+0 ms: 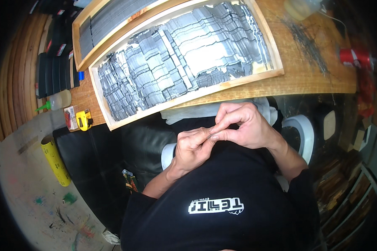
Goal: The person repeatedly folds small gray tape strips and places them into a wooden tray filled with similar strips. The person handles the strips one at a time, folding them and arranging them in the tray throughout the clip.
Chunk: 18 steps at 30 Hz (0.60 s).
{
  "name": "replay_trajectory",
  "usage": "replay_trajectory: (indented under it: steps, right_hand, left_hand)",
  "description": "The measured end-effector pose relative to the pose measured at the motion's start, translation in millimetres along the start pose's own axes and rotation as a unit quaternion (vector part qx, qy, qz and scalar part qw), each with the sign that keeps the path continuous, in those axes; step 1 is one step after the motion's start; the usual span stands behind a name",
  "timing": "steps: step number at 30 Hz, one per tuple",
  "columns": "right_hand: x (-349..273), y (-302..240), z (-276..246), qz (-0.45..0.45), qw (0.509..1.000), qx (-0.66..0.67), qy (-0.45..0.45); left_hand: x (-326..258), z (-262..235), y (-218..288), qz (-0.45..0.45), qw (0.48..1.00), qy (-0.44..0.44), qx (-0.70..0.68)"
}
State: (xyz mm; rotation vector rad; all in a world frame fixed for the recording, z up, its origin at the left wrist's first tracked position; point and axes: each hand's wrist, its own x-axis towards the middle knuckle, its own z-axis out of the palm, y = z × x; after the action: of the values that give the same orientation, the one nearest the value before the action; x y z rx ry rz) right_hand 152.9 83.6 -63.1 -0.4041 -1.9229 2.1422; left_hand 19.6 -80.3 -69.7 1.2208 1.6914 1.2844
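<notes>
Head view shows, at frame centre, the left hand [192, 146] and right hand [243, 125] pinching 1 thin grey metal strip [208, 134] between closed fingertips (barely visible), while the light wooden tray [255, 77] above remains heaped with similar grey pieces, so much seemingly remains.

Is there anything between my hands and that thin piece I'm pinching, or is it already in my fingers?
Nothing visible stands between them. The left hand and right hand meet above the lap, fingertips pinched together on a thin, small piece too slight to identify. The wooden tray of grey strips lies beyond, apart.
</notes>
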Motion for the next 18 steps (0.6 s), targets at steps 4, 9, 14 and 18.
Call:
replay_trajectory:
  steps: [4, 9, 14, 18]
  right_hand:
    - [3.9, -0.6, -1.5, 0.021, 0.999, 0.019, -0.020]
    - [5.7, 3.2, -1.1, 0.001, 0.999, 0.014, -0.029]
    - [7.0, 2.5, -0.7, -0.013, 0.999, 0.009, -0.031]
    - [7.3, -0.9, 0.2, -0.006, 0.999, 0.007, -0.032]
  left_hand:
    - [-0.8, -2.6, 0.0, 0.010, 1.000, -0.004, 0.016]
    - [1.1, -3.3, -1.5, 0.051, 0.998, 0.009, 0.038]
    - [0.9, -3.5, -1.1, 0.058, 0.997, 0.014, 0.041]
    - [2.2, -2.0, 0.0, 0.065, 0.997, 0.024, 0.038]
